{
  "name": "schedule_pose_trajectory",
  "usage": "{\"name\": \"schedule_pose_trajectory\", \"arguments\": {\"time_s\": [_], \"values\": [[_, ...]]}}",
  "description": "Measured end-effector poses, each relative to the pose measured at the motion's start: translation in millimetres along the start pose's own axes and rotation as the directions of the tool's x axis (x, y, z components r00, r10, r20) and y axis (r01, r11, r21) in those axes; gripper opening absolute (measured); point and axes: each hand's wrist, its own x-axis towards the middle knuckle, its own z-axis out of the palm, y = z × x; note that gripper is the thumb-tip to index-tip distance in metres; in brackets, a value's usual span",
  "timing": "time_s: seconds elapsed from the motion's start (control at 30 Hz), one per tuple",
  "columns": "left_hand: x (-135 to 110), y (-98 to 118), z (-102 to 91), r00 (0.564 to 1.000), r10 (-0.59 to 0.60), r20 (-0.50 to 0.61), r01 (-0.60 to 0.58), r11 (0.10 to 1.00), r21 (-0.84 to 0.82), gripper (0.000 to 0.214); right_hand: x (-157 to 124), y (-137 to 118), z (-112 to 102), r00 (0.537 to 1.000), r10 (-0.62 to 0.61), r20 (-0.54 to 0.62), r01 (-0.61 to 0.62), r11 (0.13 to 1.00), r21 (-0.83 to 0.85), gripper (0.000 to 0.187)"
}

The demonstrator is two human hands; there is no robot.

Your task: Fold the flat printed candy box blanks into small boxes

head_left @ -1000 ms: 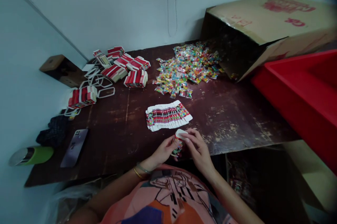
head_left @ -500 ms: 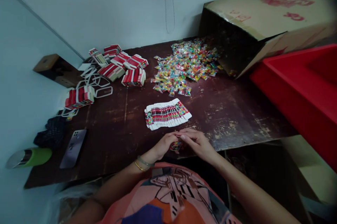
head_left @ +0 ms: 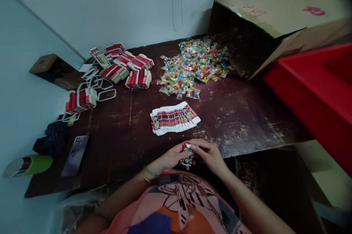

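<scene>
Hands dropped slightly toward the table edge | left hand [head_left: 172, 157] and right hand [head_left: 209, 153] together — clamped on small printed carton [head_left: 187, 155] | print unreadable

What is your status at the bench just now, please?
Left hand and right hand both pinching one small printed carton at table edge. Fanned carton stack just beyond. Nothing between.

Small packing workroom: worn dark wooden counter [head_left: 242, 116], tipped brown cardboard carton [head_left: 275, 17] spilling colourful wrapped sweets [head_left: 192, 67], bundled red-white flat cartons [head_left: 137, 79], red plastic crate [head_left: 316, 91].
</scene>
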Motion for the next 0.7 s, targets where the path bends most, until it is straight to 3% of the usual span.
{"name": "schedule_pose_trajectory", "arguments": {"time_s": [0.07,0.17,0.4,0.57,0.7], "values": [[4,1,0.9,1.0,0.011,-0.006,-0.01,0.988,0.154,0.045,1,1,-5,0.992,0.123,-0.019,-0.121,0.988,0.092,0.028],[6,2,-2.1,0.999,0.035,0.005,-0.035,0.958,0.285,0.043,5,2,-10,0.991,0.129,-0.034,-0.126,0.988,0.088,0.024],[1,-3,-13.3,0.999,-0.025,0.036,0.014,0.965,0.262,0.048,2,18,1,0.99,0.112,-0.084,-0.104,0.989,0.102,0.025],[2,-1,-16.7,0.997,-0.047,0.064,0.029,0.966,0.258,0.049,-1,23,3,0.992,0.011,-0.125,-0.01,1.0,0.008,0.021],[7,8,-19.3,0.99,-0.062,0.127,0.023,0.958,0.286,0.047,4,21,-1,0.99,0.127,-0.063,-0.12,0.987,0.111,0.027]]}}
